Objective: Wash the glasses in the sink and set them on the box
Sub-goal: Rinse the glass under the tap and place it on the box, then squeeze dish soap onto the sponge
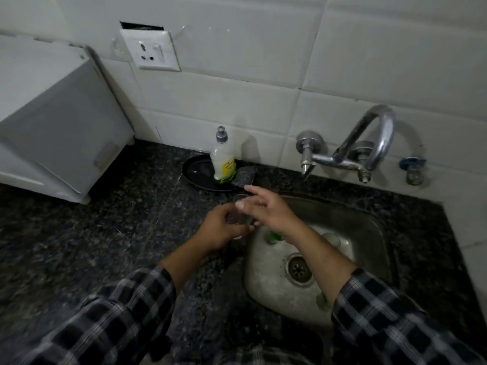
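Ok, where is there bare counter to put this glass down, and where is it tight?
Bare granite counter runs between the white box and the sink rim, in front of the black plate. A narrower strip lies right of the sink. Crowded: the plate bears the soap bottle and scrubber; glasses lie in the sink.

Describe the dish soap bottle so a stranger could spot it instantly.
Start at the steel sink in the dark counter. Behind its far left corner, by the tiled wall, a black plate holds a scrub pad and the bottle: upright, pale, with a yellow label and grey cap.
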